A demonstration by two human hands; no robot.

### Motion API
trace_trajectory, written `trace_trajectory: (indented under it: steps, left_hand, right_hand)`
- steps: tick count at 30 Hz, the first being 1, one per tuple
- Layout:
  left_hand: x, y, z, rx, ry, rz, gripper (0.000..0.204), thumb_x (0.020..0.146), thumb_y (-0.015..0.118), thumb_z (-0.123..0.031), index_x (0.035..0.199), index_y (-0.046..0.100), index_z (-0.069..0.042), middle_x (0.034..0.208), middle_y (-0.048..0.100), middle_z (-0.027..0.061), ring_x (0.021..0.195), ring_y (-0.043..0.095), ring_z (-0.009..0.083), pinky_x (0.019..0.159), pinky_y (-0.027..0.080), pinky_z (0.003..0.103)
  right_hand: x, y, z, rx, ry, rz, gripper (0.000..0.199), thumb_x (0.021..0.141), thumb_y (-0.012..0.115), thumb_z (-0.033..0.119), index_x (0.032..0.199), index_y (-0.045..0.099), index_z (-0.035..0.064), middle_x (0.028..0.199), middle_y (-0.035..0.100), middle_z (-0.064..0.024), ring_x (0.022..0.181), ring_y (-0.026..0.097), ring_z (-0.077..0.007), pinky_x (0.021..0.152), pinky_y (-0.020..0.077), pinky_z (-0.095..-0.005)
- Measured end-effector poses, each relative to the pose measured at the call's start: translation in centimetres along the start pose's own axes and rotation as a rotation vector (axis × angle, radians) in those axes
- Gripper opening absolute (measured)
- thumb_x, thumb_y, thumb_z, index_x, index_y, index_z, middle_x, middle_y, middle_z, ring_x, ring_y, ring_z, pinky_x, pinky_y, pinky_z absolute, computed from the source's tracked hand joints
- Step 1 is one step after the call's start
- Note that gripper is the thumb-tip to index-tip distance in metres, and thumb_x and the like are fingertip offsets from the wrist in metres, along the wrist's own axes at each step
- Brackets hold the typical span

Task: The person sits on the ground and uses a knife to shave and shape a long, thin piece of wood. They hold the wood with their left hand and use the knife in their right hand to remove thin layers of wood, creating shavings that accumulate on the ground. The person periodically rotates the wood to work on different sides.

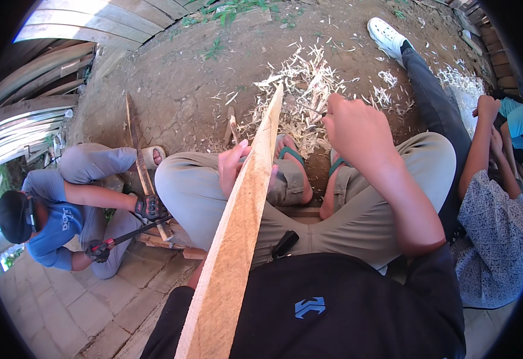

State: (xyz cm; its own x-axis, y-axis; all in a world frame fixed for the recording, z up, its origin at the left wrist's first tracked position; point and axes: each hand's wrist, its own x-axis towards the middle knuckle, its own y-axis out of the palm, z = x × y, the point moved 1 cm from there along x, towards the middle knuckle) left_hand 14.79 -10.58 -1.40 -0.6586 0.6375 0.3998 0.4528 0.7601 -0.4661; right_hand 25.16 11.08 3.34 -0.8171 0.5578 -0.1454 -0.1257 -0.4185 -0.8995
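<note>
A long pale wooden stake (237, 221) slants across my lap, its tapered point up and away from me. My left hand (230, 169) is closed around its side partway down from the point, with some fingers hidden behind the wood. Just right of the tip, my right hand (360, 128) is closed in a fist, apart from the stake. A thin dark blade (310, 110) sticks out leftward from that fist, seen nearly edge-on; it looks like a knife, its handle hidden in my palm.
Wood shavings (309, 78) are heaped beyond my sandalled feet. A small black object (285, 244) rests on my lap. At left, a gloved person (52, 215) holds a long dark blade against another stake (145, 173). A person in a patterned shirt (494, 239) sits close at right.
</note>
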Motion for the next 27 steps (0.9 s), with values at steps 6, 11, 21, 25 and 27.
trace_trajectory:
  steps: [6, 11, 21, 25, 27]
  left_hand:
    - [0.5, 0.1, -0.5, -0.004, 0.026, -0.044, 0.044, 0.074, 0.081, 0.001, 0.115, 0.065, -0.001, 0.095, 0.055, 0.0077, 0.077, 0.057, 0.0136, 0.064, 0.054, 0.022]
    - [0.2, 0.2, -0.9, 0.038, -0.069, -0.079, 0.049, 0.07, 0.082, 0.006, 0.116, 0.065, 0.0, 0.093, 0.052, 0.0058, 0.076, 0.056, 0.0125, 0.065, 0.055, 0.022]
    - [-0.2, 0.0, 0.5, 0.166, 0.078, -0.019, 0.053, 0.07, 0.084, 0.004, 0.12, 0.064, -0.001, 0.094, 0.053, 0.0053, 0.079, 0.056, 0.0116, 0.066, 0.054, 0.022]
    - [-0.4, -0.2, 0.4, 0.148, 0.072, -0.009, 0.059, 0.067, 0.088, -0.002, 0.121, 0.065, -0.002, 0.094, 0.054, 0.0036, 0.081, 0.055, 0.0122, 0.068, 0.049, 0.022]
    - [-0.4, 0.1, 0.4, 0.142, 0.002, -0.029, 0.058, 0.068, 0.088, -0.002, 0.121, 0.065, -0.002, 0.094, 0.053, 0.0037, 0.08, 0.056, 0.0126, 0.067, 0.049, 0.022]
  right_hand:
    - [-3.7, -2.5, 3.9, 0.089, -0.161, 0.089, 0.015, 0.081, 0.066, 0.014, 0.087, 0.06, 0.0011, 0.07, 0.066, -0.0171, 0.067, 0.068, -0.0332, 0.058, 0.0536, -0.0405]
    - [-5.1, -2.4, 5.5, -0.044, -0.209, 0.048, 0.005, 0.076, 0.064, 0.004, 0.08, 0.061, 0.0033, 0.068, 0.068, -0.0104, 0.065, 0.071, -0.0222, 0.055, 0.0546, -0.0301]
    - [-4.6, -0.1, 5.3, -0.052, -0.213, -0.004, 0.013, 0.076, 0.063, 0.005, 0.088, 0.059, 0.004, 0.063, 0.065, -0.0094, 0.06, 0.069, -0.0227, 0.052, 0.0526, -0.0325]
    - [-5.2, -0.6, 5.8, -0.061, -0.209, -0.037, 0.012, 0.076, 0.063, 0.005, 0.088, 0.06, 0.0036, 0.065, 0.065, -0.0098, 0.062, 0.069, -0.0224, 0.053, 0.0531, -0.0326]
    - [-4.7, -0.2, 5.4, -0.031, -0.203, -0.021, 0.012, 0.076, 0.063, 0.004, 0.088, 0.06, 0.0032, 0.065, 0.065, -0.0096, 0.062, 0.069, -0.0225, 0.053, 0.0531, -0.0325]
